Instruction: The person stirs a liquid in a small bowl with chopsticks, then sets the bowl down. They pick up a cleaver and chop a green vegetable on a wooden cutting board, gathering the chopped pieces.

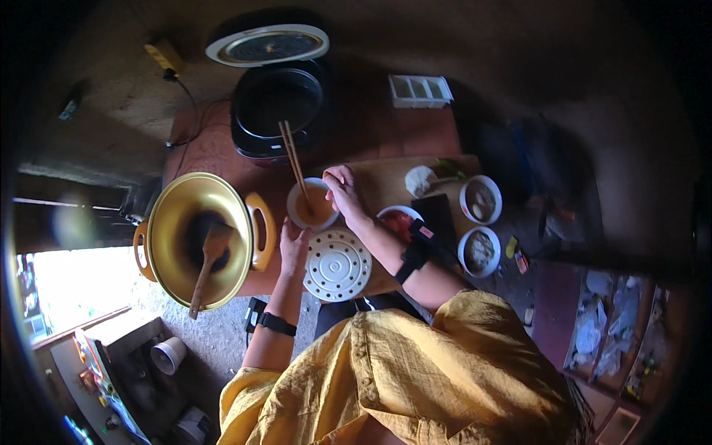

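A white bowl holds an orange-yellow liquid, and a pair of wooden chopsticks leans in it, their upper ends pointing towards the rice cooker. My left hand is at the bowl's near side, its fingers at the rim. My right hand is at the bowl's right rim, fingers bent; whether it grips the rim is unclear. Just below the bowl lies a round white perforated steamer plate. To the left stands a large gold-coloured pot with a wooden spatula resting inside.
An open rice cooker stands at the back. Right of my forearm are a bowl of red food, a cutting board, a dark cleaver-like blade and two bowls of food. A white compartment box sits at the table's back right.
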Action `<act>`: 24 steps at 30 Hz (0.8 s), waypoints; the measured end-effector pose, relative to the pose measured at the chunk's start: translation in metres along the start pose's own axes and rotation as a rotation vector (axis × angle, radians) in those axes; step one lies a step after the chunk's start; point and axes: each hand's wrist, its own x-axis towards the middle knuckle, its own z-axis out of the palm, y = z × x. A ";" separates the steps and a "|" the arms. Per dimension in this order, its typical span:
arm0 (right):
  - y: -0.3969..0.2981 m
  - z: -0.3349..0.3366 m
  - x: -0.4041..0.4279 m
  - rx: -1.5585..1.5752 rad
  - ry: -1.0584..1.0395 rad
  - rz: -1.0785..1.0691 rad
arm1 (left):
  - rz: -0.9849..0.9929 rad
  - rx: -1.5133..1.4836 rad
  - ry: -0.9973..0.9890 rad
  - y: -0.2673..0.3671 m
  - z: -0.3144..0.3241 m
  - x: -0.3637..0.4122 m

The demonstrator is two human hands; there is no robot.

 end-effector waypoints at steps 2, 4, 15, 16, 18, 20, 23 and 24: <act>-0.041 -0.018 -0.029 0.022 -0.123 0.094 | 0.016 0.240 0.097 0.004 0.004 -0.009; -0.073 -0.043 -0.057 0.015 -0.160 0.112 | 0.049 0.268 0.074 0.004 0.005 -0.020; -0.037 -0.158 -0.188 -0.544 0.076 0.397 | 0.046 0.545 -0.026 -0.004 -0.016 -0.057; -0.018 -0.154 -0.198 -0.547 0.058 0.394 | -0.050 0.559 -0.021 -0.007 -0.024 -0.062; 0.016 -0.150 -0.206 -0.695 0.034 0.360 | -0.066 0.473 -0.005 -0.017 -0.036 -0.067; 0.046 -0.144 -0.199 -0.803 0.089 0.254 | -0.050 0.336 0.023 -0.029 -0.047 -0.068; 0.072 -0.138 -0.188 -0.965 0.146 0.058 | -0.152 0.274 -0.003 -0.036 -0.058 -0.063; 0.077 -0.134 -0.185 -1.043 0.172 0.015 | -0.206 0.298 -0.044 -0.033 -0.061 -0.063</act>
